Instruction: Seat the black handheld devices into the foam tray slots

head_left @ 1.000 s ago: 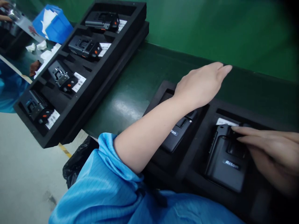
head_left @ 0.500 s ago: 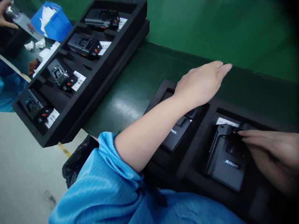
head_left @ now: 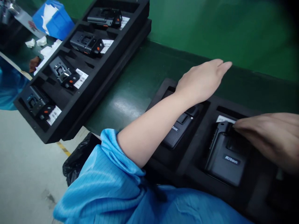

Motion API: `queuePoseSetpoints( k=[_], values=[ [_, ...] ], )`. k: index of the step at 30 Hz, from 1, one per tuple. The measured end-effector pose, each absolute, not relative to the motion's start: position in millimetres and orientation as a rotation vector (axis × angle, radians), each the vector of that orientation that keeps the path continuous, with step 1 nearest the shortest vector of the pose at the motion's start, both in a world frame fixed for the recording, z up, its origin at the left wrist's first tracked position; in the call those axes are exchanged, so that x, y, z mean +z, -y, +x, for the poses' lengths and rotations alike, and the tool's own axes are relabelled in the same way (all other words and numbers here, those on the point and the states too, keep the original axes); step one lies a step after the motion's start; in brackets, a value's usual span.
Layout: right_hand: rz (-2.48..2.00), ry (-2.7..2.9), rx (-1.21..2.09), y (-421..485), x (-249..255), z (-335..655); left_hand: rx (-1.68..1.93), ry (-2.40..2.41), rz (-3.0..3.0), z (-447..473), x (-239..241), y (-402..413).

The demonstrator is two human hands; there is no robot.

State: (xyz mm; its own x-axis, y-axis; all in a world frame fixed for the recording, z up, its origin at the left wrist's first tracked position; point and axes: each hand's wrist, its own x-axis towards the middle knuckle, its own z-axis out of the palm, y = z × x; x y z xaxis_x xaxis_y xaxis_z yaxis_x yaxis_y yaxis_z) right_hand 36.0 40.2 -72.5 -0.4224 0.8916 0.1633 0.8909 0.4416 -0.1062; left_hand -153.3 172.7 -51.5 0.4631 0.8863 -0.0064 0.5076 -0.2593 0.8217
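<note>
Blue sleeve [head_left: 112, 189] nearest, pushed back above the bare left forearm. Forearm laid across the near black foam tray [head_left: 205, 107] and across the left-hand black device [head_left: 178, 130], marked with a partly hidden white logo, seated in its compartment under the wrist.

Right hand [head_left: 271, 137] entering from the right edge, palm down, fingers pressed together and extended, fingertips [head_left: 237, 124] set on the top end of the second black device [head_left: 226, 155]. Device lying flat in the adjoining compartment of the same tray, logo "Riton" face up, below and nearer than the fingertips. White label [head_left: 224, 119] just beyond the fingertips, at the far end of that compartment. Grip not confirmed: cannot tell whether anything is pinched under the hand.

Left hand [head_left: 203, 82] further out, past the far rim of the near tray, fingers together and straight, slightly drooped, holding nothing; contact with the green bench surface [head_left: 144, 77] beneath cannot be told.

Well to the left of both sets of fingers, long black foam tray [head_left: 77, 115] stacked on another, with four compartments, each carrying a black device with orange button and a white barcode label. Beyond it, blue bin [head_left: 54, 20] with white paper, and scattered white scraps [head_left: 37, 42] on the bench.
</note>
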Motion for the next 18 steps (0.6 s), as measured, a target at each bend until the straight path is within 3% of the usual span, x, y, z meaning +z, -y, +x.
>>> queuePoseSetpoints(
  k=[10,18],
  values=[
    [-1.262,2.579,0.147,-67.4,-80.9,42.8,0.629,-1.132,1.918,-151.7,-55.5,-174.9],
    [-1.454,2.348,-0.149,-48.3,-91.4,47.8,0.532,-1.058,2.075,-148.4,-49.9,-161.1]
  ],
)
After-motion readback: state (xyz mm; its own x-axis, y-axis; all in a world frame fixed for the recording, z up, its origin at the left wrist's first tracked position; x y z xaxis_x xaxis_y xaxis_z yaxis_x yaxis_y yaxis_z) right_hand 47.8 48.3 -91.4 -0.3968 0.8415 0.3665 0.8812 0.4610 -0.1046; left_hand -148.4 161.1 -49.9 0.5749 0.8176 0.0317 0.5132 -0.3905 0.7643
